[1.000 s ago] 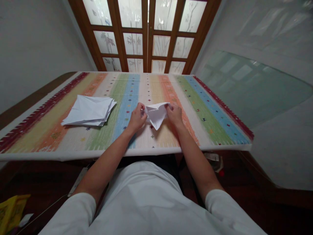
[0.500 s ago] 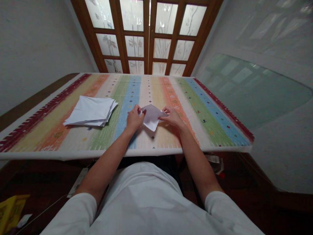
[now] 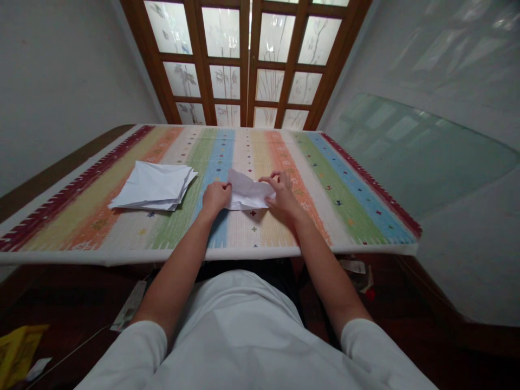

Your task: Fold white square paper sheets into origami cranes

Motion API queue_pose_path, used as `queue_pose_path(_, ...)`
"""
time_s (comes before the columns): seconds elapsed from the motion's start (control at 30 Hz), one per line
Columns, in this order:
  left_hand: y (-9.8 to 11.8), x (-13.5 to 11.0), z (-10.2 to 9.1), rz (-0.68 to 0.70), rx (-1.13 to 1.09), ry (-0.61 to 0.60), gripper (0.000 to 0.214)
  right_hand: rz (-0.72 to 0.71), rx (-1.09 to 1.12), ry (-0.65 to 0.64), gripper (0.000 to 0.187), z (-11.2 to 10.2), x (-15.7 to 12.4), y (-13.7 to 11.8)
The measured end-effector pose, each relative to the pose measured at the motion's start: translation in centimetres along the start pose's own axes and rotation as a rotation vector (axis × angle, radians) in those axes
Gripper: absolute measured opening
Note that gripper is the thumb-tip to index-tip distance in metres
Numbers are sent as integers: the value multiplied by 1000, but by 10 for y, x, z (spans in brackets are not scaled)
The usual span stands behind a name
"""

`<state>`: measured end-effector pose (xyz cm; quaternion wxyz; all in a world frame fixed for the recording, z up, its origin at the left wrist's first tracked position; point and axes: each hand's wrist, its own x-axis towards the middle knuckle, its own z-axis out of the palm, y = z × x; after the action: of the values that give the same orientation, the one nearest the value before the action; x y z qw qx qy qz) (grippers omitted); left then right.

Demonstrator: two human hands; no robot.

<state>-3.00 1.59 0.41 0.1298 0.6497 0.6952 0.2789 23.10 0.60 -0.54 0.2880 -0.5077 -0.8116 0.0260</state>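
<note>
A folded sheet of white paper (image 3: pixel 247 196) lies low on the striped woven runner (image 3: pixel 325 216), in front of me near the middle. My left hand (image 3: pixel 216 197) is closed over its left end, and the paper disappears beneath the fingers. My right hand (image 3: pixel 282 194) rests at the sheet's right end, with its fingers spread and lifted slightly. To the left of both hands lies a loose stack of folded white paper (image 3: pixel 152 187), untouched.
The runner covers a table with a white front edge (image 3: pixel 101 257). Wooden glazed doors (image 3: pixel 244 59) stand beyond it, and a large glass pane (image 3: pixel 418 157) is at the right. A yellow package (image 3: pixel 16 346) and papers (image 3: pixel 357 268) lie below the table.
The paper has gone from a raised, pointed shape to a flatter, wider one on the runner. My right hand has moved right to its far end, and my left hand has slid slightly left.
</note>
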Motion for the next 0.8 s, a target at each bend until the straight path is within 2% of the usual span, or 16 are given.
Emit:
queue_pose_path(0.17,-3,2,-1,26,-51,-29,27,8,5,126,57,-1,2,-8)
queue_pose_path(0.23,-4,2,-2,37,-96,-18,20,-8,108,63,43,0,3,-7)
queue_pose_path(0.37,-6,3,-4,35,-169,-20,12,-56,396,-193,15,0,2,-8)
queue_pose_path(0.43,-6,2,-6,47,-180,-16,12,-82,498,-264,17,-3,0,-12)
queue_pose_path(0.53,-7,3,-9,77,-176,-21,10,-106,563,-347,29,-10,-2,-16)
queue_pose_path(0.8,-22,14,-28,29,-29,-176,28,-115,380,-399,25,-9,-1,-10)
